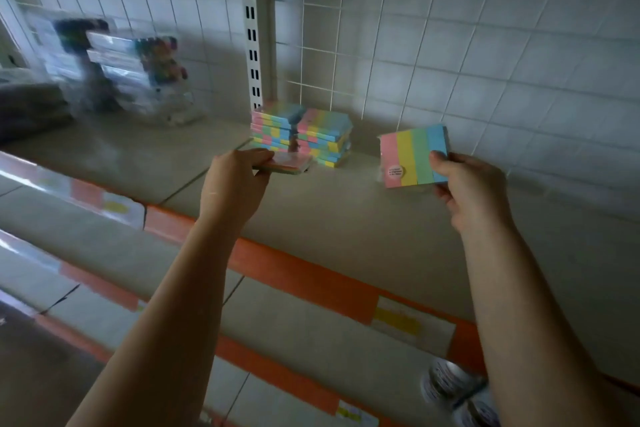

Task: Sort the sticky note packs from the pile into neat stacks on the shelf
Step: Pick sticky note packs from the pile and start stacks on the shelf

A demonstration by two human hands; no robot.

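Both forearms reached over the orange shelf edge (311, 274). Left hand (235, 173) gripped a flat pack (287, 163) low over the shelf (346, 215), just in front of two stacks (301, 133) standing side by side against the back; whether the pack touched the shelf could not be told. Right hand (467, 187) pinched a second pack (412, 156) by its lower right corner, held upright in the air, well apart from the stacks. Risk noted: both stacks looked slightly uneven, so a careless placing could nudge them askew or topple them. The corner pinch was a weak hold, and that pack could slip. Shelf surface was pale, smooth and dimly lit. A wire grid (346, 55) backed it before a tiled wall (519, 45). Blurred clear packets (121, 73) stood far left.
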